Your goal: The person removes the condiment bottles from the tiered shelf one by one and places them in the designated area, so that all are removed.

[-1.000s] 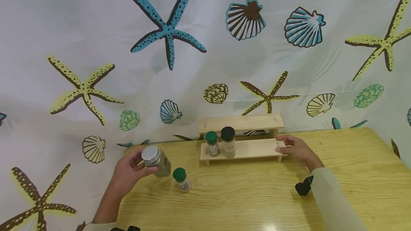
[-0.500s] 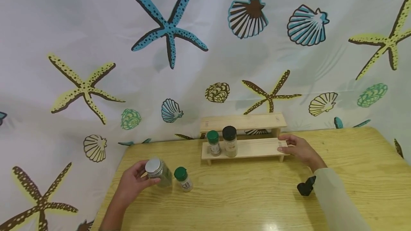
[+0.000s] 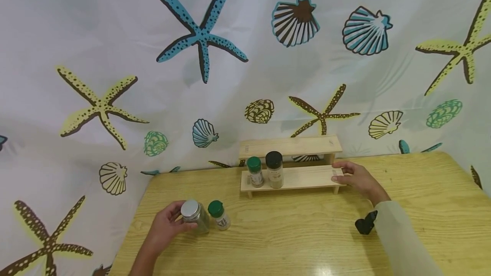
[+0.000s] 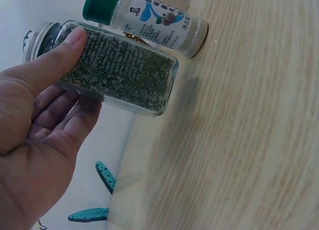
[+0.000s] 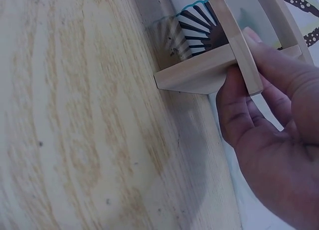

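At the near left of the bench (image 3: 291, 242), the left hand (image 3: 165, 227) is gripping a glass jar (image 3: 195, 217) of green herbs with a silver lid, thumb laid along one side and fingers curled under the other. The wrist view is showing the jar's base meeting the wood, or sitting just above it; contact cannot be confirmed. A steady, upright grip low on the glass would be serving best here, since a small green-capped bottle (image 3: 219, 215) is standing just beside the jar and could be knocked over by any sideways drift. Farther right, the right hand (image 3: 354, 179) is bracing the end of a two-step wooden rack (image 3: 307, 178), fingers wrapped round the lower shelf's edge. Two more bottles, green-capped (image 3: 255, 171) and black-capped (image 3: 274, 169), are occupying the left part of that lower shelf; the upper shelf is carrying nothing. A printed seashell curtain (image 3: 199, 54) is hanging behind.
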The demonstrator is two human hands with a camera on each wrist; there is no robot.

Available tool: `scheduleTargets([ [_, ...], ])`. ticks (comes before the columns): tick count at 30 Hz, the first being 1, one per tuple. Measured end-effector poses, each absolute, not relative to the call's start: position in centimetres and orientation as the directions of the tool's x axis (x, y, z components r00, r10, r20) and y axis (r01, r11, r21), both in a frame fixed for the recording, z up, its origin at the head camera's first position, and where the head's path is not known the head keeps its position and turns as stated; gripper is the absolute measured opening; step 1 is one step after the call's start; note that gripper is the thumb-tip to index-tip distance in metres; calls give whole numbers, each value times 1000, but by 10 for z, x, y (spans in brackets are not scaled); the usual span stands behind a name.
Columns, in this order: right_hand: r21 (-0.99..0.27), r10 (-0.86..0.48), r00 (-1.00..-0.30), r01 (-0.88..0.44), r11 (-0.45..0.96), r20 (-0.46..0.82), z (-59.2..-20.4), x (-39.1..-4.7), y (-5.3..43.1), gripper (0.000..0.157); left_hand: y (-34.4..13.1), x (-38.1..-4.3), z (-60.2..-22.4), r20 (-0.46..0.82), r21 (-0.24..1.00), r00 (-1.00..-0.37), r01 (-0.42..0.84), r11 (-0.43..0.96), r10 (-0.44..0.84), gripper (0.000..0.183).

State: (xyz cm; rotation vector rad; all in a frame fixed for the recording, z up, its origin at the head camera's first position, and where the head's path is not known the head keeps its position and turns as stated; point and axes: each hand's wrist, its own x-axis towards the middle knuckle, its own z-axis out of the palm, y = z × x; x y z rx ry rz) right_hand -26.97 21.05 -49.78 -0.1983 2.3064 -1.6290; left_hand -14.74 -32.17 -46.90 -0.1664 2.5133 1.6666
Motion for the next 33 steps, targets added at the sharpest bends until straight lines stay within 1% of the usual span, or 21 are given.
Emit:
scheduleTargets([
  [15,-932,-292,-939,71,356,-183,-498,-268,210,63,-322,-148,-486,-161,926,-987,-153,344,-7,67],
  [25,-940,-301,-941,48,339,-157,-500,-269,213,62,-323,-147,-481,-148,906,-988,-121,405,35,69],
  [29,-939,-302,-941,40,343,-150,-501,-268,213,62,-324,-144,-472,-94,884,-992,-46,465,80,71],
  [33,-936,-295,-943,45,349,-155,-499,-268,213,62,-324,-145,-460,15,872,-991,79,484,135,69],
])
